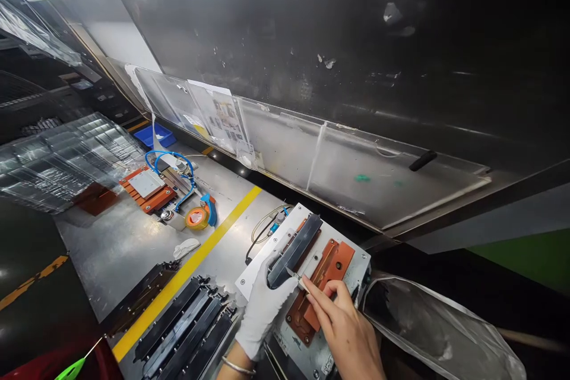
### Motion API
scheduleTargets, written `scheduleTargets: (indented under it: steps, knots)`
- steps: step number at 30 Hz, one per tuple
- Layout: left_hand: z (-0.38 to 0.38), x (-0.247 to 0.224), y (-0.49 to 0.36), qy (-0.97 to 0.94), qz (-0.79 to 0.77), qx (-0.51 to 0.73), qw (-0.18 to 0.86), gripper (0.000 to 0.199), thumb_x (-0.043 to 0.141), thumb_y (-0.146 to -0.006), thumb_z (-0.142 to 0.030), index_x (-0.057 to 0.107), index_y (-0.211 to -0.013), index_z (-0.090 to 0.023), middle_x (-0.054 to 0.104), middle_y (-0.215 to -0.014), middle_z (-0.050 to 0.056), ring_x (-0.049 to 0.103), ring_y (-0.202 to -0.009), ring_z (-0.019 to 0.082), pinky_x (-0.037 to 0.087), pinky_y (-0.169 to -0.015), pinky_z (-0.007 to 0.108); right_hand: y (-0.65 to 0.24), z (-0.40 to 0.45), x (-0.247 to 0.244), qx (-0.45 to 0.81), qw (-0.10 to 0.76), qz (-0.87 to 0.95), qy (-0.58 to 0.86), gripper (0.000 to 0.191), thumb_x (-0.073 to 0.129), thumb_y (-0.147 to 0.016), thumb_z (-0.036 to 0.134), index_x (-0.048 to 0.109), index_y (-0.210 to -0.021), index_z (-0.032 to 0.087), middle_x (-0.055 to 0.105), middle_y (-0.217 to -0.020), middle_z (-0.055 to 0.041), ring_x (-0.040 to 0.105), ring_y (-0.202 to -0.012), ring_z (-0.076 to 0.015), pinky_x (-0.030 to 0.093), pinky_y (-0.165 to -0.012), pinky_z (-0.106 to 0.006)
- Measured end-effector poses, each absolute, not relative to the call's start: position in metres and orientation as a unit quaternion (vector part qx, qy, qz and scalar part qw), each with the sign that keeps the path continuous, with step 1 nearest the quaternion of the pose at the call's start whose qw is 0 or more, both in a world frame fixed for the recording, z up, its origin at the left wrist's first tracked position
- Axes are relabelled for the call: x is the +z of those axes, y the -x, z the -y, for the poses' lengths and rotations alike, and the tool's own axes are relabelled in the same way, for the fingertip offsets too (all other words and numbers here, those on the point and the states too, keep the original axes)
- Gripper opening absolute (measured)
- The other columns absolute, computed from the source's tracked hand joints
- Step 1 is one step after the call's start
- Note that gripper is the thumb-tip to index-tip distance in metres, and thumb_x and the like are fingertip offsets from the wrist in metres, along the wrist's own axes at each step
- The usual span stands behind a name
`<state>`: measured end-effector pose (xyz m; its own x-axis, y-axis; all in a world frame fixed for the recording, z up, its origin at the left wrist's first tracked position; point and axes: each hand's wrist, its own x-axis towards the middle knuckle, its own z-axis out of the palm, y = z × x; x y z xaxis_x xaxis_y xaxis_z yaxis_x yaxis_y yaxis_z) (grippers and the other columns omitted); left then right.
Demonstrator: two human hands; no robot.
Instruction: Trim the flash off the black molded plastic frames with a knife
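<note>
Knife (294,276) pinched in my bare right fingers (317,303), tip against black bar (294,251). Gloved left fingers (269,278) clenched round bar's near end. Bar on white fixture plate (278,243), just beside orange pads (332,267). Row of black bars (187,326) on steel table (111,261), left of plate.

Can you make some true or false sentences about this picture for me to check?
1. The left hand wears a white glove. True.
2. The right hand wears a glove too. False: it is bare and pinches a small metal tool.
3. The left hand holds a long black bar. True.
4. A yellow line runs along the metal bench. True.
5. The blue bin sits beside the hands. False: it is far up the bench.
</note>
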<state>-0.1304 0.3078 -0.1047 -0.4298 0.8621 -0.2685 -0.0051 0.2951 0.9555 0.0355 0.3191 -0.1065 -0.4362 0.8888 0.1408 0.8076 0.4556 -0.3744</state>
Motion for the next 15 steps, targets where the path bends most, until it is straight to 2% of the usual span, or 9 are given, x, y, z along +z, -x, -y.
scheduleTargets:
  steps: [10,15]
  knots:
    - [-0.305,-0.124,0.129,-0.288,-0.671,0.527,0.436,0.054,0.069,-0.076,-0.035,0.050,-0.124,-0.018,0.063,-0.128,0.010,0.059,-0.118,0.021,0.042,-0.110,0.040,-0.033,-0.318,-0.105,0.105,0.147,0.847,0.500,0.046,0.020,-0.105,0.040,0.056,-0.135,0.039,0.052,-0.086,-0.0006,0.059,-0.048,-0.0083,0.039,-0.040,-0.022]
    - [-0.308,-0.124,0.127,-0.298,-0.690,0.514,0.414,0.050,0.067,-0.079,-0.034,0.051,-0.124,-0.019,0.063,-0.129,0.009,0.058,-0.120,0.020,0.042,-0.110,0.040,-0.032,-0.321,-0.103,0.093,0.147,0.853,0.493,0.047,0.020,-0.105,0.037,0.057,-0.134,0.038,0.053,-0.085,-0.0006,0.058,-0.045,-0.0076,0.037,-0.038,-0.022]
